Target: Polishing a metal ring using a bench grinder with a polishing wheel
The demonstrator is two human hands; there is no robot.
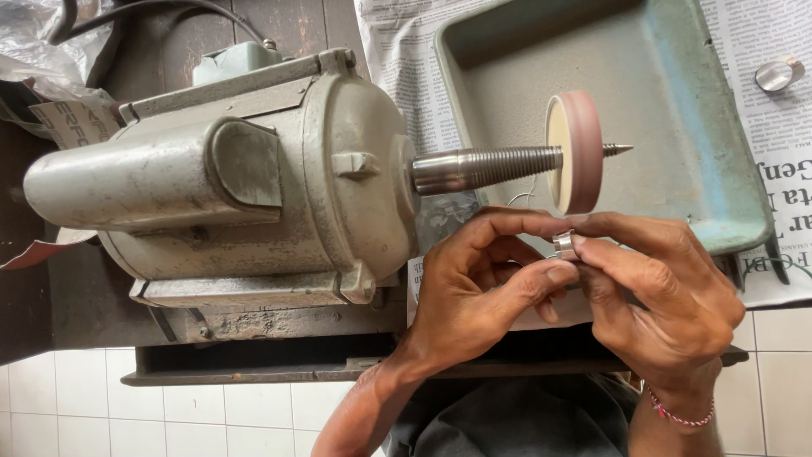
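Just below the polishing wheel (575,152), at about six o'clock from it, both hands met around a small silver ring (564,244). The left hand (474,288) pinched it between forefinger and thumb, the thumb tip pressed close under the metal. The right hand (668,296) closed on the same ring from three o'clock, fingers curled tightly, so only a short bright edge of the ring showed between the fingertips. A red string bracelet (677,415) sat on the right wrist.

The wheel, a pinkish disc with a pale face, was mounted on a tapered threaded spindle (491,167) running out of a heavy grey motor (228,178) at nine o'clock. Behind the wheel lay a worn blue-green metal tray (677,101), resting on newspaper (761,51). At two o'clock from the wheel, well apart from the hands, a second shiny ring (780,74) (or something much like one) rested on the newspaper. White floor tiles (127,406) showed at seven o'clock.
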